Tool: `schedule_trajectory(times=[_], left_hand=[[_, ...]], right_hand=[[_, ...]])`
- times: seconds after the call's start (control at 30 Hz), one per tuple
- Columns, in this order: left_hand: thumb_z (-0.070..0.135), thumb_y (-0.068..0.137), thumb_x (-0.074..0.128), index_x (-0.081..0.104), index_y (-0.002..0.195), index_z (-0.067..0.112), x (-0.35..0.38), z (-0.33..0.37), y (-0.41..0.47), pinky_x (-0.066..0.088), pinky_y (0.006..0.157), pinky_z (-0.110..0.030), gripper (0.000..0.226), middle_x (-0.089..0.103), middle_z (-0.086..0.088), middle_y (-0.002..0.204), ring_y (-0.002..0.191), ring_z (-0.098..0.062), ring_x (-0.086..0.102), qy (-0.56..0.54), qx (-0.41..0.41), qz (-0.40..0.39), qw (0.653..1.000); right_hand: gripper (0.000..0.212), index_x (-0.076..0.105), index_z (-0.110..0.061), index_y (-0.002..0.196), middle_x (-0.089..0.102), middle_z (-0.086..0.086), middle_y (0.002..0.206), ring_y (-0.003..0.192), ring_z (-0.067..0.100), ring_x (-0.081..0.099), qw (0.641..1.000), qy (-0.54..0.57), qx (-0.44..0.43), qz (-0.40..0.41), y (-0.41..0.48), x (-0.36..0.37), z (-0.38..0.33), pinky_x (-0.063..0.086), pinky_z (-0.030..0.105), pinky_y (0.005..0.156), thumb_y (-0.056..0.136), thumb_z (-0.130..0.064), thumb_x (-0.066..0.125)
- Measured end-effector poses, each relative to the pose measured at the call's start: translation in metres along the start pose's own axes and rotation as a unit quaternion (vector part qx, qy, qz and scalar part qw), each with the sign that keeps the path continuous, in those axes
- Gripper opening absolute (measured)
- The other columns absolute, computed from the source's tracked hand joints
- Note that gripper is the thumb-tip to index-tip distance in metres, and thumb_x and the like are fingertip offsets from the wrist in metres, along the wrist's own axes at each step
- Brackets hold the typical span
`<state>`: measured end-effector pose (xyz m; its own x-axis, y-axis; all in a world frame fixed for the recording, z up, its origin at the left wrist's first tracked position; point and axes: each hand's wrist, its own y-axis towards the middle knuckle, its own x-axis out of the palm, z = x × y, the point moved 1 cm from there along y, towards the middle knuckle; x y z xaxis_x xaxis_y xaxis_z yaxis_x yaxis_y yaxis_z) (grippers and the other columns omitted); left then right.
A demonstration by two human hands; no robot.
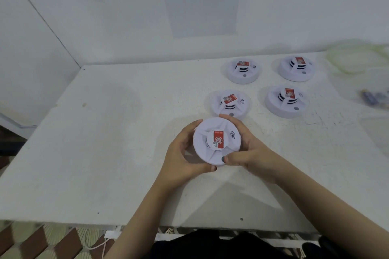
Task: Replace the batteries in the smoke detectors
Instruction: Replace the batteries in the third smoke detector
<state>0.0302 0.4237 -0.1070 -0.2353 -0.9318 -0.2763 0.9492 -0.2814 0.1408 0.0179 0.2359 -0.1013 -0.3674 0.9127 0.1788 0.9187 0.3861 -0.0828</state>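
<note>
A round white smoke detector (212, 145) with a red label on its top is held between both hands just above the white table (105, 153). My left hand (181, 153) curls round its left rim, thumb under the near edge. My right hand (246, 149) grips its right rim, fingers wrapped behind and thumb at the near edge. Several more white smoke detectors lie face up behind: one (230, 103) right beyond my fingers, one (285, 101) to its right, two at the back (244, 70) (297, 67).
Blurred dark blue batteries (372, 99) lie near the table's right edge. A clear plastic container (355, 59) sits at the back right. A printed sheet (202, 0) hangs on the white wall. The table's front edge runs just above my lap.
</note>
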Motion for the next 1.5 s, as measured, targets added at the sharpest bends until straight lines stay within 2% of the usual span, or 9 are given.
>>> schedule_trajectory(times=[0.2, 0.37, 0.7, 1.0, 1.13, 1.33, 1.5], left_hand=[[0.023, 0.051, 0.086, 0.05, 0.132, 0.023, 0.0002, -0.0026, -0.0017, 0.052, 0.093, -0.031, 0.089, 0.062, 0.008, 0.127, 0.119, -0.014, 0.058, 0.0, -0.004, -0.007, 1.0], [0.024, 0.051, 0.086, 0.05, 0.132, 0.025, 0.0, -0.0019, -0.0024, 0.052, 0.093, -0.029, 0.089, 0.062, 0.012, 0.127, 0.119, -0.011, 0.058, 0.006, -0.005, -0.008, 1.0], [0.028, 0.051, 0.086, 0.05, 0.133, 0.023, 0.0016, 0.0001, -0.0026, 0.052, 0.093, -0.027, 0.09, 0.062, 0.007, 0.128, 0.119, -0.013, 0.058, -0.005, -0.006, -0.007, 1.0], [0.014, 0.05, 0.088, 0.051, 0.131, 0.026, 0.0011, -0.0013, -0.0029, 0.053, 0.093, -0.033, 0.09, 0.063, 0.009, 0.125, 0.117, -0.013, 0.059, 0.002, -0.008, -0.003, 1.0], [0.022, 0.05, 0.087, 0.051, 0.13, 0.027, 0.0016, -0.0004, -0.0036, 0.052, 0.092, -0.028, 0.088, 0.063, 0.01, 0.126, 0.119, -0.013, 0.058, 0.0, -0.009, -0.002, 1.0], [0.009, 0.052, 0.087, 0.05, 0.133, 0.021, 0.0027, -0.0018, -0.0037, 0.053, 0.092, -0.029, 0.09, 0.063, 0.005, 0.126, 0.118, -0.014, 0.059, -0.001, -0.005, -0.006, 1.0], [0.011, 0.052, 0.087, 0.05, 0.131, 0.027, 0.0028, -0.0009, -0.0034, 0.052, 0.088, -0.024, 0.088, 0.063, 0.008, 0.126, 0.118, -0.014, 0.058, 0.002, 0.002, -0.006, 1.0]], right_hand=[[0.084, 0.035, -0.034, 0.135, 0.052, 0.002, 0.131, 0.12, 0.023, 0.052, 1.0, -0.003, -0.008, 0.004, -0.0014, 0.0002, 0.0016, 0.051, 0.047, 0.087, 0.066, 0.006, 0.06], [0.083, 0.036, -0.035, 0.134, 0.052, 0.002, 0.131, 0.119, 0.022, 0.052, 1.0, 0.008, -0.009, -0.002, -0.0021, -0.0004, 0.003, 0.051, 0.046, 0.086, 0.066, 0.007, 0.059], [0.083, 0.036, -0.033, 0.134, 0.052, 0.003, 0.131, 0.119, 0.023, 0.052, 1.0, 0.009, -0.013, -0.002, -0.0018, -0.0022, 0.0056, 0.051, 0.046, 0.084, 0.065, 0.006, 0.06], [0.084, 0.036, -0.035, 0.135, 0.053, 0.002, 0.129, 0.118, 0.024, 0.053, 1.0, 0.006, -0.011, -0.004, -0.0009, -0.0035, 0.0064, 0.052, 0.046, 0.083, 0.066, 0.006, 0.061], [0.084, 0.035, -0.035, 0.135, 0.054, 0.001, 0.128, 0.117, 0.024, 0.053, 1.0, 0.006, -0.014, -0.004, -0.0016, -0.0039, 0.0067, 0.052, 0.046, 0.085, 0.067, 0.007, 0.06], [0.084, 0.035, -0.035, 0.135, 0.052, 0.003, 0.129, 0.117, 0.026, 0.053, 1.0, 0.004, -0.017, -0.004, -0.0022, -0.0032, 0.0063, 0.052, 0.048, 0.084, 0.066, 0.006, 0.06], [0.085, 0.034, -0.033, 0.136, 0.053, 0.003, 0.13, 0.117, 0.022, 0.054, 1.0, 0.022, -0.021, -0.005, -0.0024, -0.0031, 0.0075, 0.053, 0.04, 0.083, 0.067, 0.007, 0.061]])
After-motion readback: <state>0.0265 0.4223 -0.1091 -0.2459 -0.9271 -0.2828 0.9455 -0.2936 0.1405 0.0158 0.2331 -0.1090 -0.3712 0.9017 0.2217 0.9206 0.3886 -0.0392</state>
